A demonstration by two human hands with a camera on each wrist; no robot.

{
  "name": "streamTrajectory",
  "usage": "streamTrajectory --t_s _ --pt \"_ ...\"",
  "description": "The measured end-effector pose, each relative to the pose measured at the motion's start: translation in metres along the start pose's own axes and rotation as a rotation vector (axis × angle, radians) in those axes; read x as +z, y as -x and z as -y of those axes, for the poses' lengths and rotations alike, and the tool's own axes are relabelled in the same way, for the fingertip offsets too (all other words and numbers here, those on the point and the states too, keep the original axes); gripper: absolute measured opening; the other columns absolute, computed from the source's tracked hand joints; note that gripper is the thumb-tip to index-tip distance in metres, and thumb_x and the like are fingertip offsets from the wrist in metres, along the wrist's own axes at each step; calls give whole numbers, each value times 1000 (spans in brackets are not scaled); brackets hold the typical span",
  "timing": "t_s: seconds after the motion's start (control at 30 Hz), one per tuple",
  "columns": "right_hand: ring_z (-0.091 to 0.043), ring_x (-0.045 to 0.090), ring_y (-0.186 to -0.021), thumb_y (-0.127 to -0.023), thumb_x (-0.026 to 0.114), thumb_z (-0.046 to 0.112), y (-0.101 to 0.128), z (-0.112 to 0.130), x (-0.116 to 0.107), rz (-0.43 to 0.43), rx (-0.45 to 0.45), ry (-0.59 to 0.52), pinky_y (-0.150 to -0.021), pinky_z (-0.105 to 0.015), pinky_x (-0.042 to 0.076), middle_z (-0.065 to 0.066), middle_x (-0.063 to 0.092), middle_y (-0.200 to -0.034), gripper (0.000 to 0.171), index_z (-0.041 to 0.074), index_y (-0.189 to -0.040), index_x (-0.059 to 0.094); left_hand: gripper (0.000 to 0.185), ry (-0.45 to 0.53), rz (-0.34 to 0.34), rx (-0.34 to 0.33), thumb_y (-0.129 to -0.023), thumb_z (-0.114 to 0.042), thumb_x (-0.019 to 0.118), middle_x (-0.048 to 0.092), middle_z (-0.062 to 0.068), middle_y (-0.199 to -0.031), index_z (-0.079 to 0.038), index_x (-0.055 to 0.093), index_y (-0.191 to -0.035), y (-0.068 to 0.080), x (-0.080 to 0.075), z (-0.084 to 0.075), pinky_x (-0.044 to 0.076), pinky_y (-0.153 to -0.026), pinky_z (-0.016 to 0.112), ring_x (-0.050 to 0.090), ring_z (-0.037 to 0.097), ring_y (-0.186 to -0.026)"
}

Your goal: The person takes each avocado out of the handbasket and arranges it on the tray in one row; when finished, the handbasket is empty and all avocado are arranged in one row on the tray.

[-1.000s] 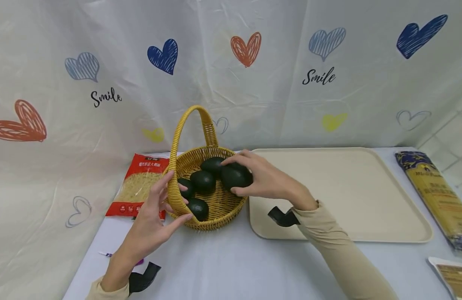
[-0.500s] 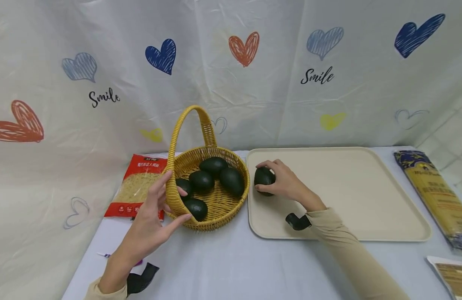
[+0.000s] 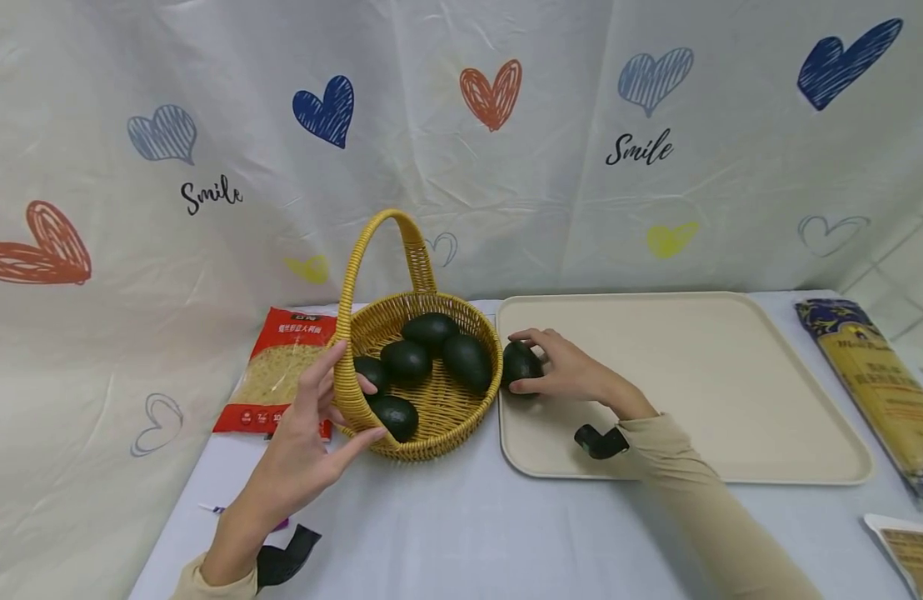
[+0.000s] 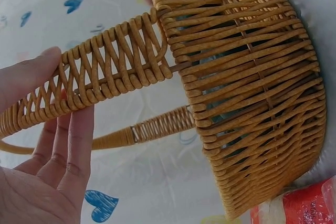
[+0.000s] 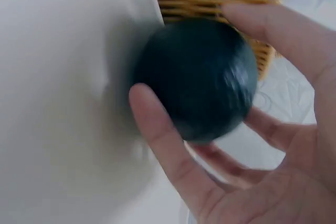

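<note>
A yellow wicker basket [image 3: 431, 448] with an upright handle holds several dark green avocados [image 3: 406, 362]. My left hand [image 3: 300, 433] grips the near side of its handle; in the left wrist view the thumb [image 4: 39, 69] lies on one side of the weave and the fingers [image 4: 79, 145] on the other. My right hand [image 3: 574, 375] holds another avocado [image 3: 520, 368] at the left end of the beige tray [image 3: 679, 383], close beside the basket. Thumb and fingers curve round that avocado [image 5: 197, 77] in the right wrist view.
Left of the basket lies a red pasta bag [image 3: 270, 375]. A yellow and blue packet [image 3: 870, 392] lies right of the tray, with another pack [image 3: 911, 550] nearer the front. A small purple item [image 3: 281, 524] is partly hidden by my left wrist. A curtain with hearts hangs behind.
My right hand moved right with an avocado from over the basket to the tray, then slid slightly left toward the tray's edge. My left hand stayed on the handle.
</note>
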State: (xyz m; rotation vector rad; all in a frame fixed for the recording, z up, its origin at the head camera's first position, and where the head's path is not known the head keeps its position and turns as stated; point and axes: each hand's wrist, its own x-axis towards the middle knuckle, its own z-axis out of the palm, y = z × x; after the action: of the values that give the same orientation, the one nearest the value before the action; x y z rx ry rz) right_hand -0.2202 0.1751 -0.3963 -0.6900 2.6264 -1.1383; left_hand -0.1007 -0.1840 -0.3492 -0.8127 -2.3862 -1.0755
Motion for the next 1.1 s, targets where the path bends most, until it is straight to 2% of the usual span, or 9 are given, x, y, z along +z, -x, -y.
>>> streamTrajectory --t_s 0.1,0.3,0.43,0.57,0.73,0.87,0.97,1.1 --pt "-40 62 -115 -89 83 24 1 0 -5 24 -23 -26 -101 -57 49 -28 53 -139 71 1 -147 51 122 -4 -1 -3 -67 10 94 67 5 -117 -11 22 -163 0 -1 0 53 -75 16 62 14 -104" --pt "-46 54 -126 -93 80 22 4 7 -16 8 -39 -22 -103 -60 48 -29 46 -147 68 0 -150 48 121 -10 -1 -2 -67 9 94 67 5 -117 -8 23 -162 0 -2 0 54 -75 16 62 14 -105" --pt "-48 51 -131 -97 76 17 1 28 -24 -57 -81 0 -105 -62 47 -28 43 -149 61 1 -149 48 121 -5 -4 8 -67 10 94 67 5 -116 -9 22 -163 0 -3 0 54 -75 16 62 14 -105" --pt "-44 53 -128 -98 75 13 -7 57 -21 -90 -179 50 -103 -60 48 -25 48 -142 52 3 -144 54 122 -4 -10 6 -67 11 93 67 4 -116 -10 22 -163 1 -3 1 54 -75 16 62 14 -105" --pt "-40 54 -127 -97 75 12 -22 83 -2 -1 -260 167 -105 -54 47 -23 52 -137 46 1 -138 59 122 8 2 5 -68 10 93 67 5 -117 -12 22 -164 1 -1 3 54 -76 16 62 15 -107" --pt "-37 53 -130 -97 75 13 -30 89 13 69 -227 273 -107 -51 48 -21 51 -141 47 3 -140 58 122 8 7 8 -68 10 93 68 6 -115 -12 22 -164 1 1 3 54 -76 17 62 16 -108" --pt "-37 53 -130 -98 75 12 -35 89 22 107 -202 351 -102 -51 51 -21 49 -144 49 4 -142 56 122 -1 7 0 -68 9 93 69 6 -115 -13 22 -164 0 1 2 54 -76 17 62 16 -108" --pt "-37 52 -130 -97 76 12 -38 87 30 132 -211 412 -100 -50 53 -21 48 -145 51 5 -144 56 122 -10 10 -4 -68 9 93 69 6 -115 -13 21 -165 0 -1 1 53 -77 16 62 16 -108"
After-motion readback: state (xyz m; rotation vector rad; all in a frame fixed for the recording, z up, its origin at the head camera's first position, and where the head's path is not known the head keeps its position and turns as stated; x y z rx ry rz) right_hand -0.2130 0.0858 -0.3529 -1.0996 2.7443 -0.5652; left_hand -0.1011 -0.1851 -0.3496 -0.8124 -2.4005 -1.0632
